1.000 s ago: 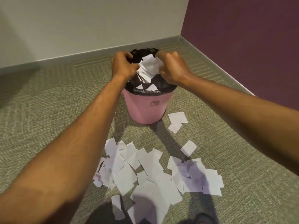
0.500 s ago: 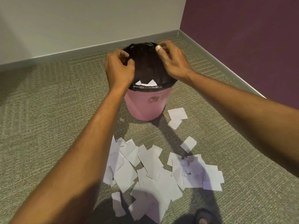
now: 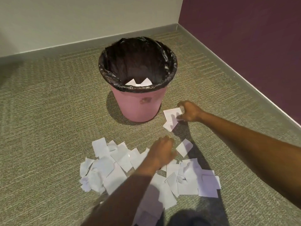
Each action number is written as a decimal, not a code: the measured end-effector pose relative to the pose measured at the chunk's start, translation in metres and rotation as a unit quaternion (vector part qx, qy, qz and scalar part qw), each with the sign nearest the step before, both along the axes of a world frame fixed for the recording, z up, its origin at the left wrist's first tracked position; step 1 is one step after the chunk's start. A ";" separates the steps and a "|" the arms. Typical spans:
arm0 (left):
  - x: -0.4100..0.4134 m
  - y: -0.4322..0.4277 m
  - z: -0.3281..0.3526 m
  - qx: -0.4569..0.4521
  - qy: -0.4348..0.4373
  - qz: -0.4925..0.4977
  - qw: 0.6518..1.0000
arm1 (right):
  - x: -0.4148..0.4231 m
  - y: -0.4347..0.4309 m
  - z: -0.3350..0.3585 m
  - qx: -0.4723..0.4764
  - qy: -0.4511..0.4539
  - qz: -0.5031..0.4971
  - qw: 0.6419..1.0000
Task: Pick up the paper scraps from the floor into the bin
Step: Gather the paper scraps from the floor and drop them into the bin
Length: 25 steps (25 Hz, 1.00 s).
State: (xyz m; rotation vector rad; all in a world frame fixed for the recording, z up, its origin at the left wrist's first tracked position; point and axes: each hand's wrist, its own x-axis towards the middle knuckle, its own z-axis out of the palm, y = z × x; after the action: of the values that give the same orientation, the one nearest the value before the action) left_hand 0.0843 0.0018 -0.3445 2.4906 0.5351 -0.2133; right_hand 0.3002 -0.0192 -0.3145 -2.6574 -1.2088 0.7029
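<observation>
a pink bin (image 3: 138,105) with a black liner (image 3: 104,69) folded over its rim stands upright on the carpeted floor (image 3: 48,111), near the corner where a pale wall (image 3: 81,18) meets a purple wall (image 3: 244,30). a few white pieces (image 3: 138,82) show inside it. the main heap of paper scraps (image 3: 114,170) lies spread on the floor in front of the bin, apart from it. two scraps (image 3: 171,116) overlap just beside the bin's base on the right, and a single scrap (image 3: 184,147) lies between them and the heap. the right hand (image 3: 189,111) is at the right edge of the two scraps, its fingers curled and apart like a claw, the thumb on the paper; whether it grips them cannot be told. the left hand (image 3: 161,152) is blurred over the far edge of the heap, fingers bent; whether they hold anything cannot be told.
</observation>
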 end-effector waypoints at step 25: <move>0.036 -0.051 -0.067 0.099 0.015 -0.184 0.978 | -0.010 0.006 -0.078 -0.081 -0.124 0.263 0.953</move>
State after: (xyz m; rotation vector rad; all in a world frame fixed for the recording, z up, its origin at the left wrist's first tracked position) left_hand 0.1201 -0.0488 -0.4114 2.7714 0.1041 -0.3569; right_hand 0.2898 -0.0135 -0.3923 -2.6179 -2.0555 0.5566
